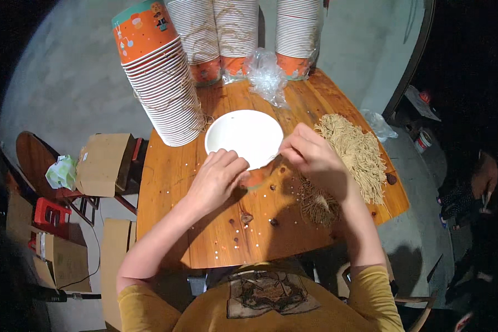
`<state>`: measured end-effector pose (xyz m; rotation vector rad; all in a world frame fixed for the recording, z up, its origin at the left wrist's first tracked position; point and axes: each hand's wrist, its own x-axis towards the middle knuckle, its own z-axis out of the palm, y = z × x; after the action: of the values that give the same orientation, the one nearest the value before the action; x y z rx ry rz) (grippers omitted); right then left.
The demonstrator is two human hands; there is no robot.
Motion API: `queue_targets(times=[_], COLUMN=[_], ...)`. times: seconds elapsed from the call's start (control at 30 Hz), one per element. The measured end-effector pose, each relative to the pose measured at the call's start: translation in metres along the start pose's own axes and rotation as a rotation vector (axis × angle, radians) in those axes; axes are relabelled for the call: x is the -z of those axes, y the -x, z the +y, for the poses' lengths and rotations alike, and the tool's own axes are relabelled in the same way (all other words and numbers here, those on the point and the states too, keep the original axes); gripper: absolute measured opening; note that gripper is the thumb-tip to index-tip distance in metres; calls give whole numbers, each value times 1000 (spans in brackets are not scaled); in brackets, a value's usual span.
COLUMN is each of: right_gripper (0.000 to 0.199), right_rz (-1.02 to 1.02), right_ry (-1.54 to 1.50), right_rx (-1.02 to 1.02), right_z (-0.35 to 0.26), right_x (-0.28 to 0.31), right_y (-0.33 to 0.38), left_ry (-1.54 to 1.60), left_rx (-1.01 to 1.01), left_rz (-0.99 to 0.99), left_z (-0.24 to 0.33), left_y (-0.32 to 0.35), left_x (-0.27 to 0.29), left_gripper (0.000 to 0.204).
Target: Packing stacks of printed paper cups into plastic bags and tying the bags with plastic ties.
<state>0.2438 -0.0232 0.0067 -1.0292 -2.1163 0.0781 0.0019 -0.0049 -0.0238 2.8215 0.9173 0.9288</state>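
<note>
Mustard-coloured cloth of the person's shirt (205, 307) filled the near edge, with both forearms reaching over the wooden table (205, 240). On that table, between the two hands, sat a paper bowl (243, 135), its white mouth facing up and a patch of orange outer wall showing on the near side. The left hand (220, 177) had its fingers curled over the near-left rim, gripping it. The right hand (314, 154) was at the right side of the rim, thumb and forefinger pinched together; whether a thin strand lay between them could not be told.

By its look, the bowl was likely light, stiffest at the rim and softer in the wall, so a hard squeeze might have creased it. Its smooth inside seemed a little slippery; the rim offered the surest hold, with a steadying touch opposite to keep so light a thing from skidding.

To the right lay a bundle of tan strands (354, 155), probably limp and prone to tangling, best drawn singly by a loose end. Left of the bowl stood a tall stack of nested bowls (163, 97); beyond it lay a crumpled clear plastic bag (266, 74).
</note>
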Motion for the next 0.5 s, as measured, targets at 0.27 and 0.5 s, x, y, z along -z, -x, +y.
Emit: queue_targets(times=[0.27,0.5], right_gripper=[10,15], right_rz=[-73,-129], right_ry=[-24,-98], right_rx=[31,-92], right_z=[10,3], right_x=[-42,-57], right_y=[-28,-35], left_ry=[163,428], left_rx=[-92,427], left_rz=[-51,42], left_z=[-13,11], left_y=[12,-12], left_x=[12,8], left_gripper=[15,19])
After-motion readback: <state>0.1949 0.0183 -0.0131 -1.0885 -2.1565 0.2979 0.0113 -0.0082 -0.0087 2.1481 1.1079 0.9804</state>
